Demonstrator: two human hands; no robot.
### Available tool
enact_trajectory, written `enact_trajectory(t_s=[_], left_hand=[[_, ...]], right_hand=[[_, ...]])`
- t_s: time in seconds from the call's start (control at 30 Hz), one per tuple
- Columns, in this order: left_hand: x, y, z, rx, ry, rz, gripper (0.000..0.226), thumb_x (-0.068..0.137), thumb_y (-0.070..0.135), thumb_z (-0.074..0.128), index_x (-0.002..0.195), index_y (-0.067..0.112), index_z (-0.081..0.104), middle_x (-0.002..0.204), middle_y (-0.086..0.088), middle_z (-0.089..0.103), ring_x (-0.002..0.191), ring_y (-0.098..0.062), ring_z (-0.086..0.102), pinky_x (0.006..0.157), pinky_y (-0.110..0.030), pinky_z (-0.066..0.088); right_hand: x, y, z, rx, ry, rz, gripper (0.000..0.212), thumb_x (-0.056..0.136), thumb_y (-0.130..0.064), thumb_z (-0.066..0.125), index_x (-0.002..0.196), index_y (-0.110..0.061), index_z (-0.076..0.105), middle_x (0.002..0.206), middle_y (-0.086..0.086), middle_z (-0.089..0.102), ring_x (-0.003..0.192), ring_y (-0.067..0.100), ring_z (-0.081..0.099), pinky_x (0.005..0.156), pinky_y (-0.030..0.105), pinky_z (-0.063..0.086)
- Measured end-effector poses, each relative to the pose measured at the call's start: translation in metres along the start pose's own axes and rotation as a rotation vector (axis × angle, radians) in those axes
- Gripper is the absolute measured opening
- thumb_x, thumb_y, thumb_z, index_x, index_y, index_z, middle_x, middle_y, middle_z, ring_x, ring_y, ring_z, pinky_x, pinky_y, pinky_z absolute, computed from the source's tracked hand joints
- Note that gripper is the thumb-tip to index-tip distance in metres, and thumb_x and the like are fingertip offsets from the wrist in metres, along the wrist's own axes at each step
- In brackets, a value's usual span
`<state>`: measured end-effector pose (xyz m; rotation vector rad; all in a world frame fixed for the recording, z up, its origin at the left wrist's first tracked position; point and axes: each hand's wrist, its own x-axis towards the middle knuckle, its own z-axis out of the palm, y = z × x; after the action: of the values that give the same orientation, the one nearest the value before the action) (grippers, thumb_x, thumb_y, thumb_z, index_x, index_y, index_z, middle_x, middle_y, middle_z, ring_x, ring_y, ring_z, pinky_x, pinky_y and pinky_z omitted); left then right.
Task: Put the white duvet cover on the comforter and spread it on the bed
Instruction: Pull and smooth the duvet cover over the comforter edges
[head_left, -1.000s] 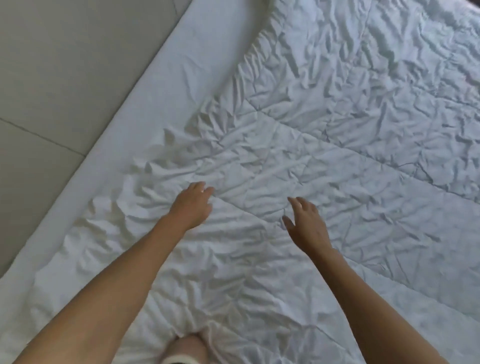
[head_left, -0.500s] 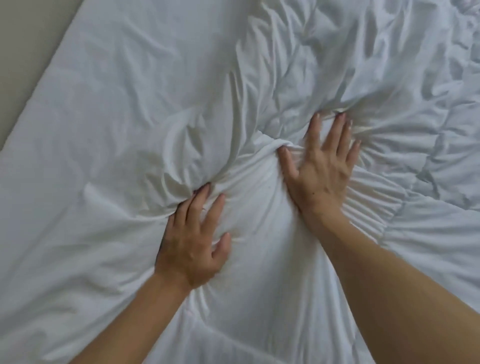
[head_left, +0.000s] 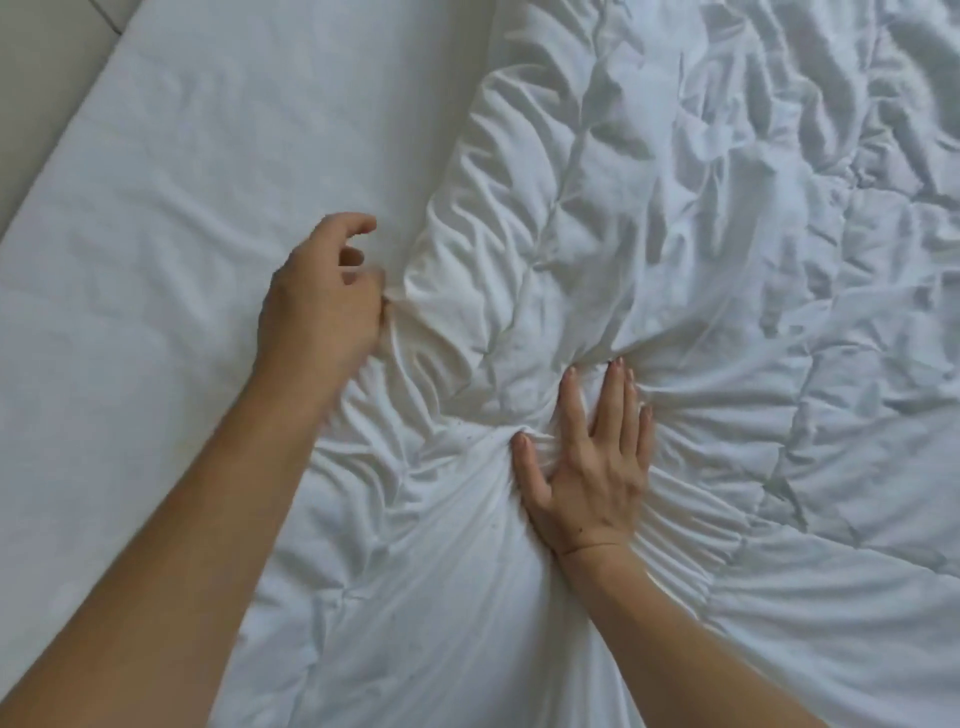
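Two hands were down on the bedding. My right hand (head_left: 589, 462) lay flat with fingers straight and spread, pressing into the crumpled white quilted comforter (head_left: 727, 218) so that folds fanned out from my palm. My left hand (head_left: 322, 306) had its lower fingers curled, and it seemed to pinch a bunched fold at the comforter's left edge, while the forefinger and thumb stood loosely apart above it; how firm that hold was I could not tell. The comforter lay rumpled over the right and middle of the bed, and the smooth white sheet of the bed (head_left: 171, 208) showed bare to the left. A strip of pale floor (head_left: 31, 78) ran past the bed's far left corner.

To do this step well, I judged, the right palm should anchor the padding while the left drew the edge outward in one even pull, not in tugs, so the quilting would flatten and not bunch.

No brand, label or writing was visible.
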<state>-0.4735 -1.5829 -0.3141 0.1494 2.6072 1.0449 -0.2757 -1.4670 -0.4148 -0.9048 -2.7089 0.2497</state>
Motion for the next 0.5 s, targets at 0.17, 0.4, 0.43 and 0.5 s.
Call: enact_trajectory(t_s=[0.17,0.4,0.43,0.5], left_hand=[[0.02,0.02,0.027,0.203,-0.409,0.216,0.073,0.074,0.064,0.041,0.142,0.038,0.038,0.135,0.001,0.055,0.119,-0.024,0.056,0.1,-0.048,0.044],[-0.018,0.044,0.058,-0.336,-0.562,0.032,0.024,0.104,0.036,0.037,0.1,0.031,0.06,0.101,0.015,0.062,0.09,0.016,0.056,0.082,-0.007,0.041],[-0.022,0.043,0.059,-0.316,-0.537,0.037,0.023,0.101,0.036,0.043,0.084,0.033,0.057,0.082,0.021,0.059,0.07,0.019,0.055,0.066,-0.002,0.039],[-0.024,0.041,0.052,-0.294,-0.395,0.053,0.028,0.09,0.044,0.061,0.071,0.024,0.056,0.062,0.017,0.061,0.054,0.009,0.054,0.051,-0.01,0.039]], right_hand=[[0.001,0.003,0.003,-0.006,0.023,-0.003,0.065,0.085,-0.054,0.045,0.139,-0.018,0.043,0.149,0.025,0.037,0.14,0.036,0.033,0.115,0.047,0.022],[0.0,0.005,0.002,-0.013,0.015,-0.021,0.06,0.079,-0.047,0.046,0.128,-0.013,0.049,0.147,0.026,0.038,0.138,0.038,0.035,0.116,0.047,0.021],[0.0,0.006,0.002,-0.018,0.007,-0.02,0.059,0.078,-0.046,0.045,0.127,-0.013,0.046,0.148,0.026,0.038,0.138,0.038,0.035,0.116,0.047,0.02],[0.0,0.006,0.001,-0.017,0.002,-0.015,0.06,0.08,-0.048,0.045,0.129,-0.014,0.046,0.148,0.026,0.037,0.138,0.038,0.035,0.116,0.047,0.019]])
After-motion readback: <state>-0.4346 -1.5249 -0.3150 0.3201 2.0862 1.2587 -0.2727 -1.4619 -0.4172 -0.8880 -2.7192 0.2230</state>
